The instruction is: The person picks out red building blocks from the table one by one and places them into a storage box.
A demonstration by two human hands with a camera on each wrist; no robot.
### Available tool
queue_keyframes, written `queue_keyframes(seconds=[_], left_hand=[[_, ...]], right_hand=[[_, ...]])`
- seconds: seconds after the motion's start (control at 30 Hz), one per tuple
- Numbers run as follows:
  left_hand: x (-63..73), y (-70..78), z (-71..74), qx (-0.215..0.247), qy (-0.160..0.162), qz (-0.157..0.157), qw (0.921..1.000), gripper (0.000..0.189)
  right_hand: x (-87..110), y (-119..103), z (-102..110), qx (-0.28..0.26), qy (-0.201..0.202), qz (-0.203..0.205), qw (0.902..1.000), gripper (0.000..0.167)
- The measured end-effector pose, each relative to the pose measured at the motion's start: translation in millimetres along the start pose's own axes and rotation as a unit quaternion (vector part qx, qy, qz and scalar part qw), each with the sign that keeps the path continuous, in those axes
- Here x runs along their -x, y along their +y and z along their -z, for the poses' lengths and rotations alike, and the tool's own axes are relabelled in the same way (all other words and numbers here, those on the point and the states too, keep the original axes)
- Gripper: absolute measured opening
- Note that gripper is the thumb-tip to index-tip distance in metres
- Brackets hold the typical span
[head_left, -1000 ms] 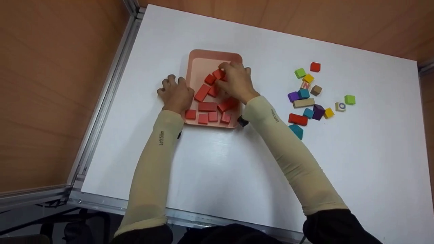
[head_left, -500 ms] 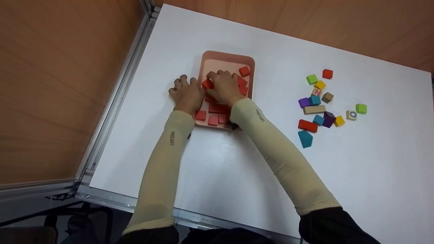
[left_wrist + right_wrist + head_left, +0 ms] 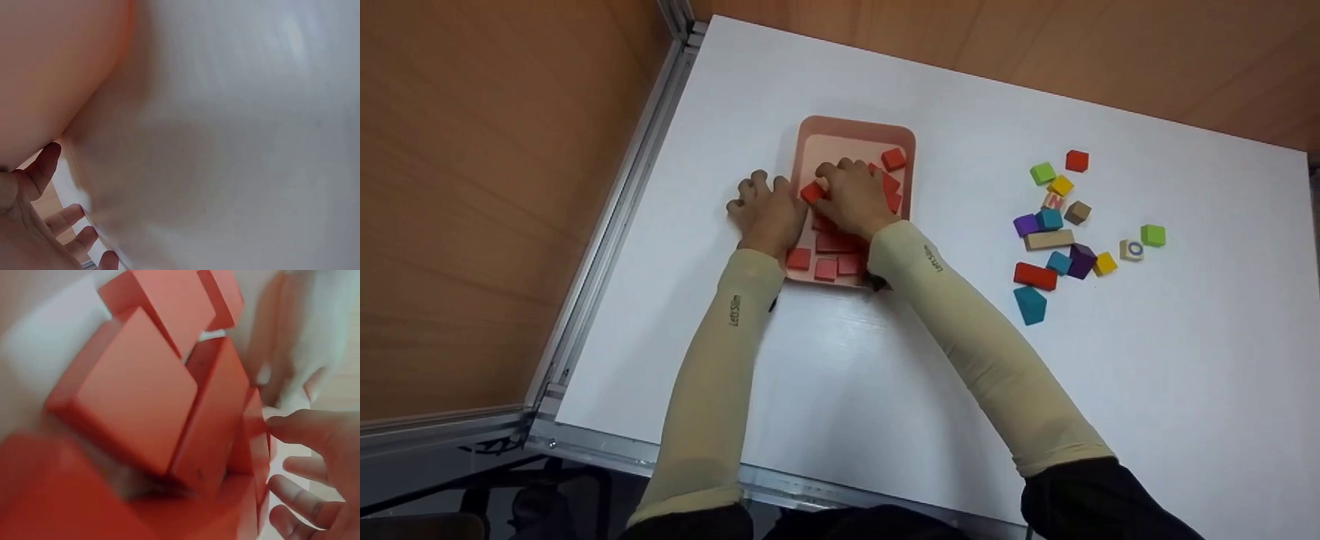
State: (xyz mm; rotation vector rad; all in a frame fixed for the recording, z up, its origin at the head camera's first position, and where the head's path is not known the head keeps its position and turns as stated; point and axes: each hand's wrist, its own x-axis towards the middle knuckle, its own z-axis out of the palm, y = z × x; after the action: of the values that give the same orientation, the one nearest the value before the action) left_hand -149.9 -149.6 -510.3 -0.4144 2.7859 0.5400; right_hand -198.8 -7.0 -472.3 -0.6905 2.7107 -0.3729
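A pink tray (image 3: 855, 129) holds several red blocks (image 3: 826, 269). My right hand (image 3: 855, 196) is inside the tray near its left wall. Its thumb and forefinger are curled about a small red block (image 3: 812, 192) and appear to pinch it. In the right wrist view, the right hand (image 3: 320, 461) has its fingertips close against red blocks (image 3: 140, 388), one large and near the camera. My left hand (image 3: 769, 214) rests beside the tray's left side, fingers spread on the table. In the left wrist view, the left hand's thumb (image 3: 42, 171) touches the tray's outer wall (image 3: 62, 62).
Right of the tray lies a loose group of coloured blocks, among them a red block (image 3: 1035, 276), a wooden bar (image 3: 1049, 240), a teal block (image 3: 1030, 305) and a green cube (image 3: 1153, 235). Wooden panels (image 3: 510, 187) wall the white table (image 3: 885, 375) at left and back.
My right hand has moved from the tray's upper right to its left side, baring red blocks at the right. The left hand keeps its place beside the tray. The head view shifted slightly.
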Motion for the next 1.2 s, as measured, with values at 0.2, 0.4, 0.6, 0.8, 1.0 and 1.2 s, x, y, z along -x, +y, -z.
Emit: queue_keyframes(seconds=[0.2,0.4,0.6,0.8,1.0,1.2], left_hand=[[-1.1,-12.9,0.0,0.007,0.011,-0.014,0.9998,0.040],[-4.7,-27.0,3.0,0.011,-0.006,-0.006,0.9999,0.046],[-6.2,-40.7,6.9,0.022,0.004,0.003,0.9997,0.046],[-4.2,-48.6,7.3,0.030,0.007,0.001,0.9995,0.049],[1.2,-56.6,5.2,0.032,0.016,-0.008,0.9993,0.046],[9.7,-64.5,6.2,0.038,0.032,-0.023,0.9985,0.044]], right_hand=[[5.0,20,22,-0.024,0.059,0.002,0.9980,0.045],[11.2,68,49,-0.042,0.102,-0.053,0.9925,0.046],[18.7,115,68,-0.048,0.105,-0.099,0.9883,0.049],[31.5,163,80,-0.045,0.135,-0.136,0.9805,0.050],[52.6,208,81,-0.038,0.159,-0.185,0.9691,0.050],[70.2,236,82,-0.048,0.151,-0.226,0.9610,0.053]])
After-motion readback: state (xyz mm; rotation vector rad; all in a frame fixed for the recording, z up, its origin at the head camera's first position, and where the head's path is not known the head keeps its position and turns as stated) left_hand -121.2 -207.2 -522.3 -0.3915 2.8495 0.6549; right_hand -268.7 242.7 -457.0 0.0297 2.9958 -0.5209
